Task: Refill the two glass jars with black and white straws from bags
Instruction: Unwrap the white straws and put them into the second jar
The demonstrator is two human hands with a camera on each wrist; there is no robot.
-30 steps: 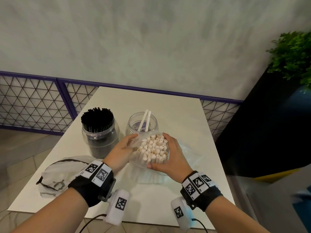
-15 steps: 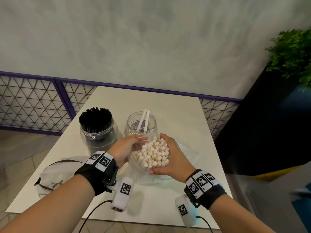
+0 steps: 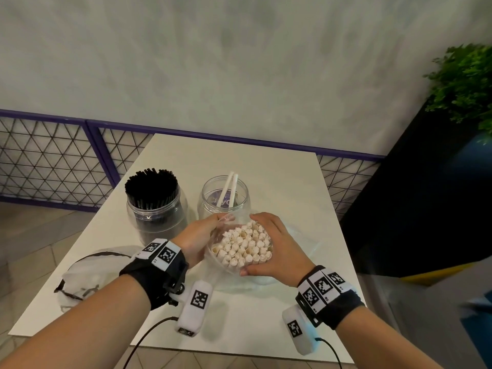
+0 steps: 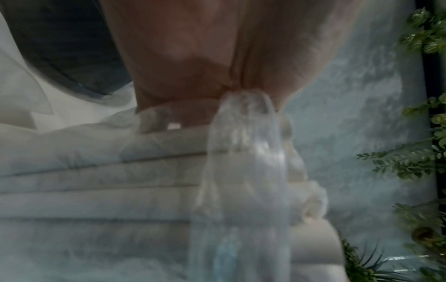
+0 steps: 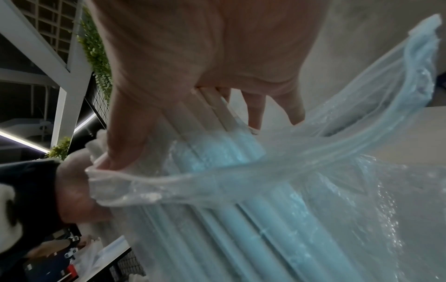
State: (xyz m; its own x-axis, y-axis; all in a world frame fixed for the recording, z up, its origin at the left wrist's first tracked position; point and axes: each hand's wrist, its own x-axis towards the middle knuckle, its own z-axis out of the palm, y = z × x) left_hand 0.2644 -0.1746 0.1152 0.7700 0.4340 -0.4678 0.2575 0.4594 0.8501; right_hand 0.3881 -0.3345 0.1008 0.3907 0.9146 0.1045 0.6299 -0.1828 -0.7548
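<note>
A person stands at a white table (image 3: pixel 266 166) and looks down at both hands. Between them they hold an upright bundle of white paper straws (image 3: pixel 243 245), still partly wrapped in a clear plastic bag (image 3: pixel 295 243). The left hand (image 3: pixel 195 242) curls around the bundle at its 9 o'clock side and pinches a gathered fold of the bag, which the left wrist view shows bunched between the fingers. The right hand (image 3: pixel 274 251) wraps the 3 o'clock side, thumb at the near edge, fingers over the far edge, gripping straws and loose film together.

Just beyond the bundle, at 12 o'clock, stands a clear glass jar (image 3: pixel 226 201) holding only two white straws (image 3: pixel 229 189). At 10 o'clock a second glass jar (image 3: pixel 157 214) is packed full of black straws (image 3: pixel 151 189). A crumpled empty bag (image 3: pixel 80 275) lies on the table at 8 o'clock.

The step in hand appears to be freeing the white straws from the bag. To do it well, the right hand likely needs a firm grip around the bundle while the left peels the film downward, so that no straws slip or fan out, then the bundle should be lowered upright into the near-empty jar
</note>
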